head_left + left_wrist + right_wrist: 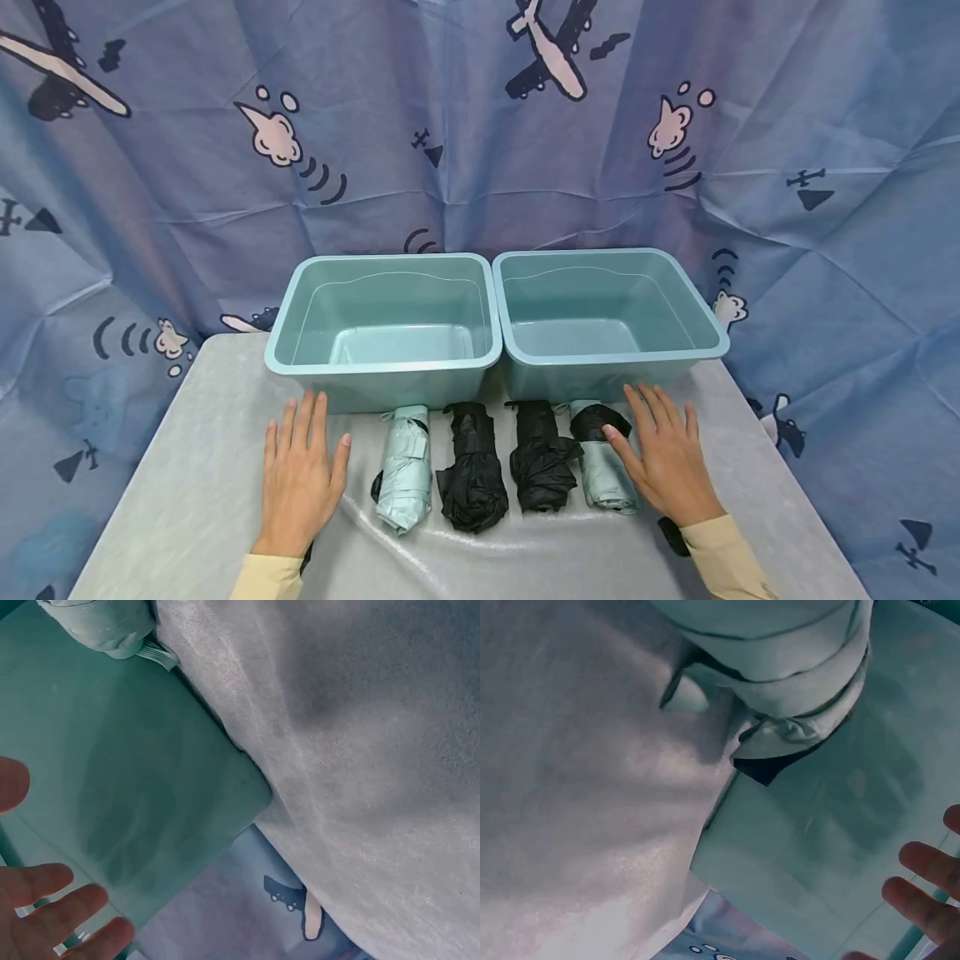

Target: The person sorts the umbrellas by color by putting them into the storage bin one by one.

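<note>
Four folded umbrellas lie in a row between my hands. From the left come a mint umbrella [406,471], a black umbrella [472,471], another black umbrella [543,458] and a mint umbrella with a black band [606,462]. My left hand [298,475] has its fingers straight, left of the first mint umbrella, holding nothing. On the other side my right hand [667,454] is spread, its thumb overlapping the banded umbrella in the head view. In the wrist views, fingers of the left hand [60,911] and right hand [930,889] extend before the bin walls.
Two mint plastic bins, a left bin [382,379] and a right bin [600,367], stand side by side behind the umbrellas, with bare floors. A pale grey cloth covers the table [187,500]. Behind hangs a blue curtain [465,125] printed with airplanes.
</note>
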`<state>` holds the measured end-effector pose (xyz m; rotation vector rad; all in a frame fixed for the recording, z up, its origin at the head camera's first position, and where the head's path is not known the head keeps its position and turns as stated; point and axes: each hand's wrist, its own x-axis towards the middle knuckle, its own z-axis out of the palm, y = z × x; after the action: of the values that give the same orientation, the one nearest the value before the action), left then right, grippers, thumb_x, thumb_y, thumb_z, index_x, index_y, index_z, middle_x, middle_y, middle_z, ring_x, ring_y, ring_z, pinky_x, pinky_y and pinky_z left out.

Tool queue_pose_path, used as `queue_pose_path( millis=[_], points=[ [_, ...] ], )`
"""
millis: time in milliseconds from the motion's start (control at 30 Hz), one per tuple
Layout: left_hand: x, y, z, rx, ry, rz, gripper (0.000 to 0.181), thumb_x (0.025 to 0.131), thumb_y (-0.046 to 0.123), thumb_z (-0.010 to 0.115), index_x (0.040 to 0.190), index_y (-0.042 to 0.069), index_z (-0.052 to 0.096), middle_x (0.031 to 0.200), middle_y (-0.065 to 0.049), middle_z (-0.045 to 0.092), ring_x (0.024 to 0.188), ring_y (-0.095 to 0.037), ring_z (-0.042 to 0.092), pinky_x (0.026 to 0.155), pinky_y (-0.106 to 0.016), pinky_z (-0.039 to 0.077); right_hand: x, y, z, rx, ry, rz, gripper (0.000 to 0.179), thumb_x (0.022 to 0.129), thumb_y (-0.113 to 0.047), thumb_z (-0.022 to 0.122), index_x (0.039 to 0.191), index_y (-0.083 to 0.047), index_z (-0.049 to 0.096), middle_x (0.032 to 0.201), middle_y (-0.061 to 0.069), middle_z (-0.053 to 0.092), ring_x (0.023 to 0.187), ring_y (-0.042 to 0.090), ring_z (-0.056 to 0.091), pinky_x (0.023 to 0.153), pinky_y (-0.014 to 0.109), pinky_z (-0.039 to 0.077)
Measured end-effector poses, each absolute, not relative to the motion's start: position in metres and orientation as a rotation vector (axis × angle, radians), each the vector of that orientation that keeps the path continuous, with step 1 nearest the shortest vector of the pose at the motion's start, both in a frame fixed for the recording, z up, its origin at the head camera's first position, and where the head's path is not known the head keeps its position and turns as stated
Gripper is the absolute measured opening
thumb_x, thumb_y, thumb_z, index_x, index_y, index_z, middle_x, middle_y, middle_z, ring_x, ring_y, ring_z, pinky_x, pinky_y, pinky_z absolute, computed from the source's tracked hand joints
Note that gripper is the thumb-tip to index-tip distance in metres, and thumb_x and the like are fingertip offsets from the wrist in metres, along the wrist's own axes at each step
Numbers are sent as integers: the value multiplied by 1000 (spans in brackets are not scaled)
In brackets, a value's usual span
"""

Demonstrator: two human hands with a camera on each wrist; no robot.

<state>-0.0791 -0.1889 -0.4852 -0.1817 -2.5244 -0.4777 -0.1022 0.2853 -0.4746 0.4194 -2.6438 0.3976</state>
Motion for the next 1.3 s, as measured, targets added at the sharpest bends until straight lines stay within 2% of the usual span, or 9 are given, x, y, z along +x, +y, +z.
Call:
queue_pose_path(
  millis=[133,300,467,600,733,967,1067,1200,1300],
  points=[
    [-79,-189,-483,-198,-2506,-468,58,95,24,63,141,-8,50,140,-29,51,132,-50,42,108,-68,27,-102,286,-473,440,-2594,397,62,99,-40,64,142,4,52,135,29,53,125,49,47,100,72,31],
    [-81,-190,-480,-214,-2471,-476,51,94,23,62,133,-10,57,130,-30,57,122,-50,49,104,-65,33,-102,287,-473,440,-2558,386,53,96,-35,69,131,4,60,120,26,60,111,46,55,88,66,42],
    [-81,-191,-476,-216,-2443,-473,44,93,21,63,124,-10,62,119,-28,63,108,-49,56,93,-62,40,-102,288,-471,449,-2536,362,45,93,-31,71,122,3,64,109,22,63,99,44,59,78,61,45],
    [-80,-192,-471,-189,-2462,-485,37,92,20,66,116,-9,66,109,-26,66,98,-47,59,80,-59,44,-102,289,-470,475,-2523,343,38,90,-26,74,115,2,67,104,20,65,93,41,60,73,58,47],
    [-79,-192,-465,-171,-2483,-547,27,92,17,68,107,-5,69,100,-20,68,90,-42,61,73,-56,47,-101,290,-468,489,-2527,338,31,86,-21,77,107,0,69,95,16,66,89,38,62,70,55,50],
    [-78,-199,-455,-93,-2497,-773,19,93,14,71,108,2,71,94,-10,69,84,-29,65,66,-50,51,-98,288,-461,487,-2543,330,30,83,-19,79,106,-2,69,90,12,66,83,34,62,66,52,52],
    [-80,-206,-452,-21,-2515,-908,21,98,16,67,113,3,71,96,-8,70,85,-25,65,72,-43,53,-97,286,-458,483,-2545,342,32,83,-18,80,108,-2,69,90,12,66,83,33,62,64,52,52],
    [-82,-216,-451,103,-2486,-1088,25,101,19,64,118,2,70,99,-10,70,86,-21,64,75,-22,50,-96,285,-455,470,-2561,395,33,84,-17,81,112,-4,69,93,11,67,86,32,62,63,52,52],
    [-86,-223,-450,207,-2426,-1187,28,102,20,63,121,1,69,102,-13,69,87,-9,61,75,-11,44,-95,284,-453,458,-2579,453,34,86,-17,80,116,-4,68,96,11,67,90,32,62,65,53,52]
  ],
)
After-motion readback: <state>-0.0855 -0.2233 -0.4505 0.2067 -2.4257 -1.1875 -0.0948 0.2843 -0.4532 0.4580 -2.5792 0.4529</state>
